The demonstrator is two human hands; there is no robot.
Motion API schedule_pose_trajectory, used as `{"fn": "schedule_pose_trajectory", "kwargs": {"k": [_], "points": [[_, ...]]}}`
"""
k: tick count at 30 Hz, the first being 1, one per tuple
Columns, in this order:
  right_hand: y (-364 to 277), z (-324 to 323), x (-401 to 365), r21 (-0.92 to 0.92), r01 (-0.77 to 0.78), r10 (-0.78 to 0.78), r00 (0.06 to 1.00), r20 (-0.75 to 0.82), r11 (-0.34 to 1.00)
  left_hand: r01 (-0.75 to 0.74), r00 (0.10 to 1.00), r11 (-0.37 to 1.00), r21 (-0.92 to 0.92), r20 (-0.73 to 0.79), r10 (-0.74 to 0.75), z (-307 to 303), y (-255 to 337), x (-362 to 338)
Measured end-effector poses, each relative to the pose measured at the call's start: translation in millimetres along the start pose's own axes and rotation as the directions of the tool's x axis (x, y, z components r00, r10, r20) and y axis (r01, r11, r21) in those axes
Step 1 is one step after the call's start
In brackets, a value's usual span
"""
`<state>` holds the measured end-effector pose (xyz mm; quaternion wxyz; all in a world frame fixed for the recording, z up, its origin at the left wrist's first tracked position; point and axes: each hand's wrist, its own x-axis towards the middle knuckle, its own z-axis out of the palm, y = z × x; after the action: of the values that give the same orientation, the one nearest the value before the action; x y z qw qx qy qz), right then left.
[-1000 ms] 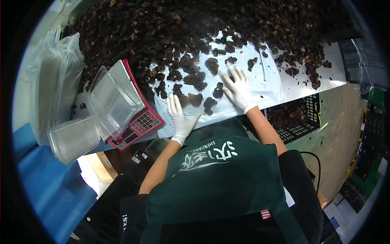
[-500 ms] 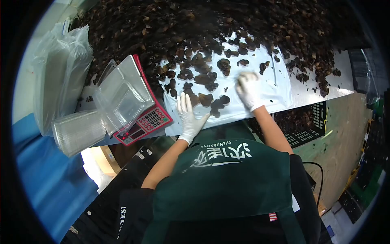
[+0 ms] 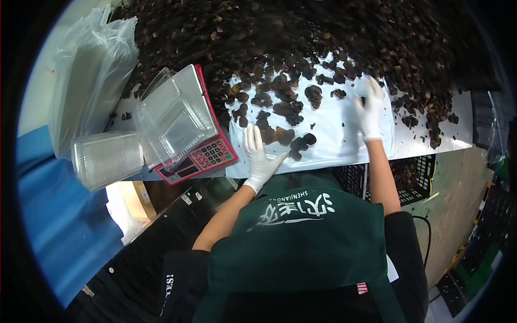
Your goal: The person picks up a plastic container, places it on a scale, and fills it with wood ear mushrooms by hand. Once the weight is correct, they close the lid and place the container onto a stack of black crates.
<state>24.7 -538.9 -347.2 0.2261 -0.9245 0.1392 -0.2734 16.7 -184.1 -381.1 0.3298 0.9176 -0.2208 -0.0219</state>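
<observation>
Left hand (image 3: 259, 156): grip open, flat on white sheet (image 3: 334, 134) | right hand (image 3: 370, 110): cannot tell grip, far right | dried fungus pieces (image 3: 280, 110) between them on counter (image 3: 414, 148): probably light, brittle; pinch gently by edges.

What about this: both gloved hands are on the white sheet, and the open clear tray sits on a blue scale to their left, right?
Not quite: the scale is red, not blue, as the head view shows. The rest holds: the left hand and right hand are on the white sheet, and the open clear tray sits on the scale to their left.
</observation>
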Motion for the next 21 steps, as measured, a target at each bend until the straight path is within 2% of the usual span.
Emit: {"fn": "schedule_pose_trajectory", "kwargs": {"k": [1,4,6,8,10,12,14,16,20,21], "points": [[-16,30,22,-0.004,0.095,-0.095,0.995,0.030,0.995,-0.011,1.000,1.000,0.020,-0.024,0.011,-1,0,0],[-58,104,77,0.149,0.174,-0.203,0.956,0.213,0.973,0.005,0.999,0.999,0.034,-0.053,-0.004,-4,-4,-2],[-76,143,91,0.035,0.174,-0.176,0.938,0.299,0.984,0.034,0.997,0.999,0.028,-0.063,-0.032,-6,-7,-5],[-97,154,86,-0.169,0.273,-0.183,0.891,0.415,0.947,0.108,0.993,0.994,0.033,-0.053,-0.106,-8,-9,-8],[-110,148,72,-0.058,0.393,-0.318,0.815,0.484,0.918,0.129,0.990,0.992,0.016,-0.064,-0.128,-9,-8,-10],[-126,125,53,0.201,0.484,-0.505,0.659,0.557,0.852,0.148,0.988,0.987,0.055,-0.049,-0.146,-5,-5,-11],[-133,106,17,0.360,0.494,-0.608,0.573,0.549,0.791,0.134,0.990,0.990,0.050,-0.054,-0.132,-4,-1,-9],[-136,83,-11,0.410,0.527,-0.659,0.485,0.574,0.745,0.115,0.992,0.992,0.047,-0.055,-0.113,-3,2,-7],[-123,35,-34,0.359,0.568,-0.636,0.419,0.648,0.740,0.080,0.996,0.995,0.061,-0.052,-0.077,-2,0,-7],[-112,29,-35,0.345,0.538,-0.620,0.498,0.606,0.769,0.074,0.996,0.995,0.067,-0.054,-0.071,-2,-1,-7]]}}
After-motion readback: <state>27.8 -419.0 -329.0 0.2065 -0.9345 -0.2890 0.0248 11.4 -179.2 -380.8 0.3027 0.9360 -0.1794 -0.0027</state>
